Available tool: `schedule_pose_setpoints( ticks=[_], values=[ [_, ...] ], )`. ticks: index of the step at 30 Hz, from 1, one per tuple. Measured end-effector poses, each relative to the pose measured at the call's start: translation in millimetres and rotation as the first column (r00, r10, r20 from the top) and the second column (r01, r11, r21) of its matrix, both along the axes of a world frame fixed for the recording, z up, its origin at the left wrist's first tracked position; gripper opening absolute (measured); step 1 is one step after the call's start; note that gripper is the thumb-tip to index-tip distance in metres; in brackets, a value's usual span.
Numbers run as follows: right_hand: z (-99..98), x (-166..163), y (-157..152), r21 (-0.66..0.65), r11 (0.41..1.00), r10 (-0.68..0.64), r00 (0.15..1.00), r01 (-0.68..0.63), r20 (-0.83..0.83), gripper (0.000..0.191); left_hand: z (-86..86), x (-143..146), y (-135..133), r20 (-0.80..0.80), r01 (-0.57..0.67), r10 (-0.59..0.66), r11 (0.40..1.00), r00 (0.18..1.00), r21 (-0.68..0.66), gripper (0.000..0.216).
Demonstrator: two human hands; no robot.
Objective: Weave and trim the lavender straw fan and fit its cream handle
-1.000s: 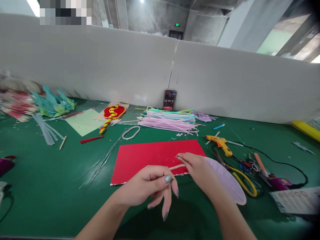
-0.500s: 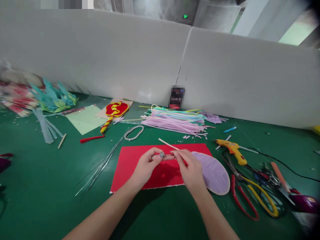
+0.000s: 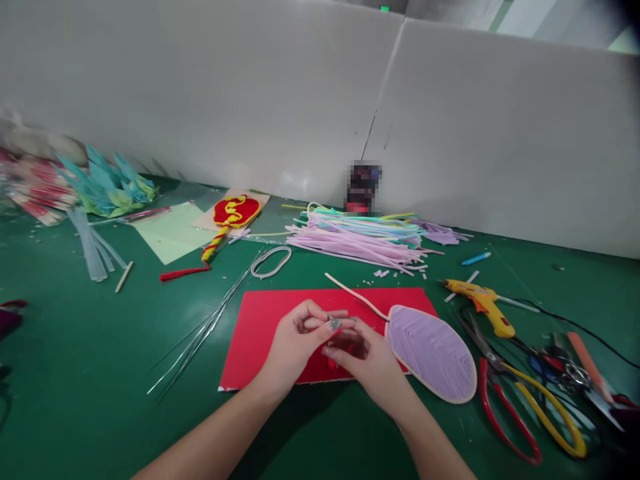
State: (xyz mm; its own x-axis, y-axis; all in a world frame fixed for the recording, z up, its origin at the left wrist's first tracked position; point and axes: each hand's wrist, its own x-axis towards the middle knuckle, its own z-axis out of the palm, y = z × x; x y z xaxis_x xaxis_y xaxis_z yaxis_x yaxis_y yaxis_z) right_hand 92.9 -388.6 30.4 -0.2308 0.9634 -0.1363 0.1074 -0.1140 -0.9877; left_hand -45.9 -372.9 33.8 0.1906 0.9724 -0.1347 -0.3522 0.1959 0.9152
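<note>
My left hand (image 3: pixel 296 343) and my right hand (image 3: pixel 376 360) meet above a red board (image 3: pixel 260 320). The left thumb and fingers pinch together, with a small grey-green spot at the thumb tip. Curled right fingers touch the left fingertips, while the right thumb sits lower and apart. A small dark, thin piece shows between the hands; its kind is too hard to make out. Beside my right hand lies a lilac oval panel (image 3: pixel 433 353) with a pale rim, partly over the board. From its upper end a pale strip (image 3: pixel 356 293) sticks out to the left.
Pliers with red and yellow handles (image 3: pixel 500 367) and a yellow glue gun (image 3: pixel 483 300) lie at right. Behind the board is a pile of lilac and mint strips (image 3: pixel 355 243). Thin wires (image 3: pixel 213 323) and a red-and-yellow fan-shaped ornament (image 3: pixel 235 212) lie left.
The right hand has turned, its thumb now lower and apart from its fingers. The pale strip's joint with the oval panel has come into view. The whole view has shifted slightly.
</note>
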Motion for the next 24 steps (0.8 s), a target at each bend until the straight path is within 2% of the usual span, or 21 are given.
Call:
schedule_pose_setpoints(
  ticks=[7, 12, 17, 21, 24],
  values=[
    [-1.2, -1.8, -0.6, 0.023, 1.0, -0.023, 0.998, 0.022, 0.052, 0.03, 3.9, 0.7, -1.6, -0.01, -0.009, 0.008, 0.999, 1.0, -0.032, 0.021],
    [-5.5, -1.0, 0.0, 0.009, 0.998, -0.055, 0.998, 0.055, 0.026, 0.032, 1.2, -0.4, 0.1, -0.046, -0.014, 0.013, 1.0, 0.999, -0.021, 0.019],
    [-9.1, 2.1, 4.1, -0.012, 0.997, -0.08, 0.996, 0.081, 0.036, 0.032, 3.1, -0.9, 1.3, -0.061, 0.028, -0.029, 0.999, 0.998, -0.024, 0.02],
    [-8.1, 2.2, 5.2, -0.04, 0.996, -0.077, 0.997, 0.076, -0.02, 0.03, 2.6, -2.5, 2.3, -0.142, -0.014, 0.02, 0.999, 0.99, 0.044, 0.019],
    [-5.7, 3.8, 5.0, -0.138, 0.988, -0.087, 0.988, 0.07, -0.125, 0.028, 0.2, -4.4, 4.9, -0.182, -0.06, 0.073, 0.995, 0.981, 0.077, 0.021]
  ],
)
